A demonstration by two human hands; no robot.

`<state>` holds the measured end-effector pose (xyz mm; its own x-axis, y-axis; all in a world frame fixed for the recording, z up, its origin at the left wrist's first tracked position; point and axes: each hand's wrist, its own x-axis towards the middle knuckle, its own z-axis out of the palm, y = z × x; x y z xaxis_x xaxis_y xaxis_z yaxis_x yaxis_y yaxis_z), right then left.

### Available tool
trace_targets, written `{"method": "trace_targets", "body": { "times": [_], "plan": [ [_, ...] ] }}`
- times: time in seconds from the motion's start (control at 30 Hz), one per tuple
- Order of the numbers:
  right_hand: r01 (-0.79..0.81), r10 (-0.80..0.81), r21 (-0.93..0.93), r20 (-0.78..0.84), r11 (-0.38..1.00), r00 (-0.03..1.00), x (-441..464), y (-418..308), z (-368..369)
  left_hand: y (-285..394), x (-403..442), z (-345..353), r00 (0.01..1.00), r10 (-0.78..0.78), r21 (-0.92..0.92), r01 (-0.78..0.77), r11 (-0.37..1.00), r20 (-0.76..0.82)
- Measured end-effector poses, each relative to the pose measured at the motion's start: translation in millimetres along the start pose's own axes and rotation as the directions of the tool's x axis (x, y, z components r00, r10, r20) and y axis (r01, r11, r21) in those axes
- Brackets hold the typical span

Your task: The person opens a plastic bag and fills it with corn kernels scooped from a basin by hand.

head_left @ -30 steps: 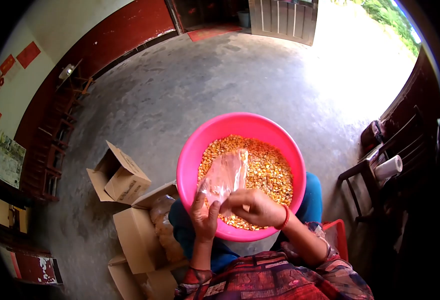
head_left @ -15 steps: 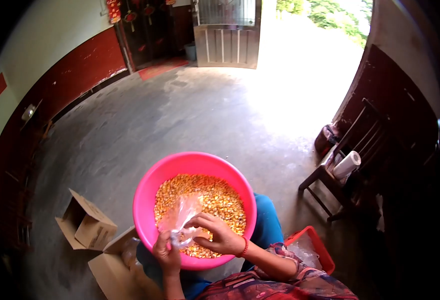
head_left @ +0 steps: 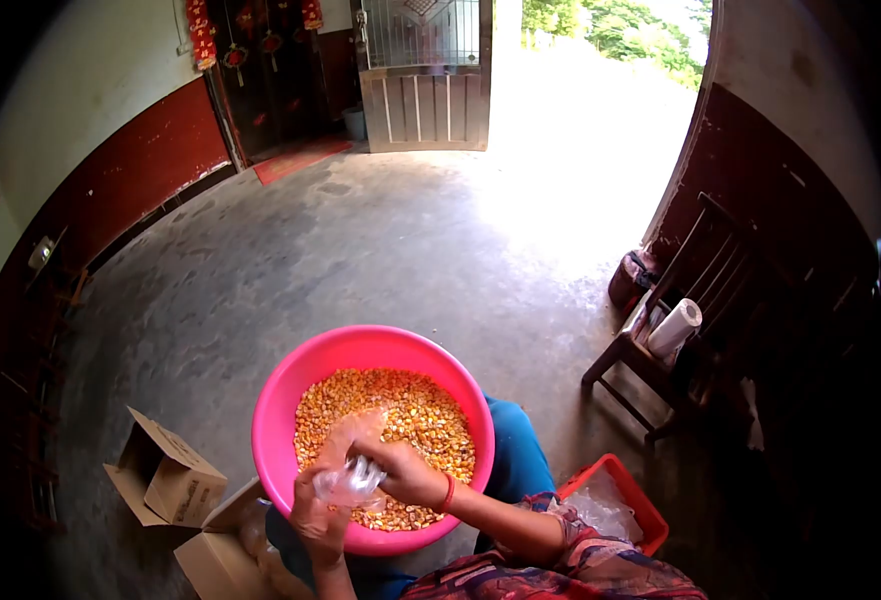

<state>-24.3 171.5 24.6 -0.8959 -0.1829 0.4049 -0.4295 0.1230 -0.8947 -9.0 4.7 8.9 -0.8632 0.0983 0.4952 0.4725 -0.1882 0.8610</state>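
A pink basin (head_left: pixel 278 400) full of yellow corn kernels (head_left: pixel 430 415) rests at my lap. Over the kernels, my left hand (head_left: pixel 318 515) is closed on a clear plastic bag (head_left: pixel 350 482) near the basin's front-left rim. My right hand (head_left: pixel 408 474), with a red bracelet on its wrist, is at the bag's gathered part, its fingers curled against the plastic. Its fingertips are partly hidden by the bag. The pale, see-through body of the bag spreads above the kernels.
An open cardboard box (head_left: pixel 175 470) stands on the floor at left, another box (head_left: pixel 222 565) nearer my leg. To my right are a red tray (head_left: pixel 650 520) with clear plastic in it and a wooden chair (head_left: pixel 650 375) bearing a white roll (head_left: pixel 675 328).
My right hand has moved left and its spread fingers have curled onto the bag. The bag is now bunched between both hands. The view has shifted slightly.
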Motion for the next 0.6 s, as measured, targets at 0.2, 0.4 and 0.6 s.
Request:
{"method": "trace_targets", "body": {
  "times": [0.2, 0.4, 0.6],
  "plan": [
    [-0.033, 0.043, 0.122, -0.080, 0.992, 0.996, 22, -21, -3, -5, 4, -3, 0.991, -0.126, 0.204, 0.115, 0.972, 0.043],
    [0.047, -0.061, 0.155, 0.087, 0.987, 0.994, 9, -40, 21, -26, -9, 6, 0.943, -0.229, 0.505, 0.080, 0.859, 0.242],
    [0.043, -0.065, 0.089, 0.253, 0.995, 0.965, 0, -43, 15, -21, -1, 8, 0.914, -0.316, 0.233, 0.259, 0.937, 0.254]
  ]
}}
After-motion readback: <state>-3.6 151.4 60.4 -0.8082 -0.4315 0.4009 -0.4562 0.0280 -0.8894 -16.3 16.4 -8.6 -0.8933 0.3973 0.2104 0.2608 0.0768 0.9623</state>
